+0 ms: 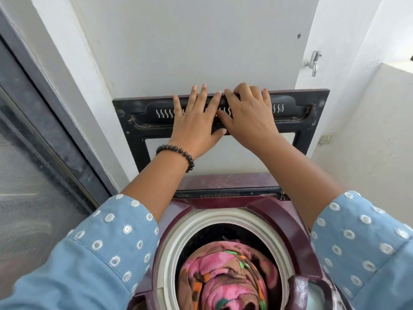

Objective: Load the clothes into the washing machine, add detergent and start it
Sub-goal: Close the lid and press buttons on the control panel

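A: How is the raised lid (143,121) held?

B: It is touched by two hands at its far top edge. The left hand (196,121) is laid flat on the dark inner face, fingers straight and spread, fingertips reaching the upper rim. Nothing is gripped by it. A single beaded bracelet (176,153) is worn on that wrist.

A: And the other?

B: The right hand (248,115) is placed just beside it, touching it at the thumb. Its fingers are curled over the lid's top edge, so the edge is gripped.

A: Where are the clothes?

B: One bundle of pink, brown and orange fabric (225,278) is seen piled in the drum of the washing machine (277,215), near the viewer, ringed by one pale tub rim (176,238). How many garments are in it cannot be told.

A: Anything else counted?

B: One metal tap (312,62) is mounted on the wall at the far right, and two blue dotted sleeves (107,242) are visible at the near corners.
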